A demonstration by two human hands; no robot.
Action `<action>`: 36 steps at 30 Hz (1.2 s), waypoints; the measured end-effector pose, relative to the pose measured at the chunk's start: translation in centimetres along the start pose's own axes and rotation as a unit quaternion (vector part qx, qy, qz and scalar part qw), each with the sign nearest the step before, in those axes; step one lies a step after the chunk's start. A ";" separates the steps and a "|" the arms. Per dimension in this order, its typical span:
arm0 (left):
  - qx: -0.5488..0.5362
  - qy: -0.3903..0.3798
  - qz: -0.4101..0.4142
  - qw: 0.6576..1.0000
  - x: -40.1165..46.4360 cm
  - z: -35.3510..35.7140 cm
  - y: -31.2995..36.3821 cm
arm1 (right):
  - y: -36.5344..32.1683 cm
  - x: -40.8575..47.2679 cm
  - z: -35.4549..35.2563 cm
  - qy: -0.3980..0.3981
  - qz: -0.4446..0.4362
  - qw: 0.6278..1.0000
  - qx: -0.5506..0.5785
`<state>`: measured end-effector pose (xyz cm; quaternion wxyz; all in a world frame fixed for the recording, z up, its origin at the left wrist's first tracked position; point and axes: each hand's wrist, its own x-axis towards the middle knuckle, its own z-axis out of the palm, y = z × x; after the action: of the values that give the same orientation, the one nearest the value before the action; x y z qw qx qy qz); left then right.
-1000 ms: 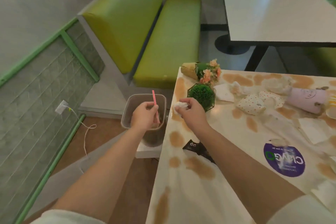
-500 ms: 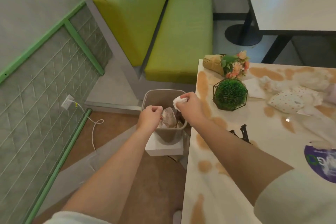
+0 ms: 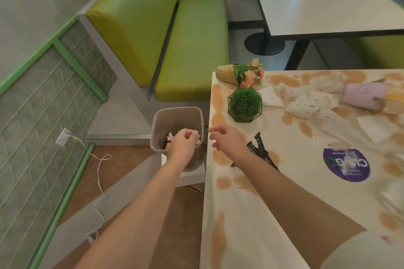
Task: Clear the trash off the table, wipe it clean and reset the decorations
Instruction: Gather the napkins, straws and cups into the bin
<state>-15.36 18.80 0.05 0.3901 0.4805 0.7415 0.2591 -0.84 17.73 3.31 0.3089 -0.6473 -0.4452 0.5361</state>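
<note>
Emptied now, both hands [image 3: 227, 141] over bin [image 3: 160, 116]

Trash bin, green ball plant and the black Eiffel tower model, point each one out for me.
trash bin [image 3: 157, 125]: head view, on its inner left wall.
green ball plant [image 3: 244, 103]: head view, on the middle of the ball.
black Eiffel tower model [image 3: 259, 146]: head view, on its upper lattice section.

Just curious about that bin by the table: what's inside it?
Crumpled pale trash shows inside the bin. The left hand hangs over the opening and covers much of it, so the rest, bottom included, stays hidden.
</note>
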 end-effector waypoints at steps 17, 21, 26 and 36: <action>-0.008 -0.141 0.078 0.987 -21.3 19.0 6.2 | 15.1 -17.2 -21.0 0.126 0.030 0.991 -0.024; 0.032 -0.179 0.085 0.980 -25.7 23.9 6.0 | 19.2 -20.8 -25.3 0.154 0.032 0.985 -0.064; 0.110 -0.240 0.109 0.958 -30.6 28.3 4.5 | 23.4 -24.6 -29.5 0.198 0.036 0.969 -0.141; 0.346 -0.148 0.216 0.901 -35.2 30.4 3.9 | 28.8 -28.4 -31.6 0.246 0.061 0.955 -0.152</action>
<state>20.08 -11.48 -2.46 0.2391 0.7663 0.5962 -0.0106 35.99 -17.46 -2.63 0.2737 -0.8242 -0.3915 0.3042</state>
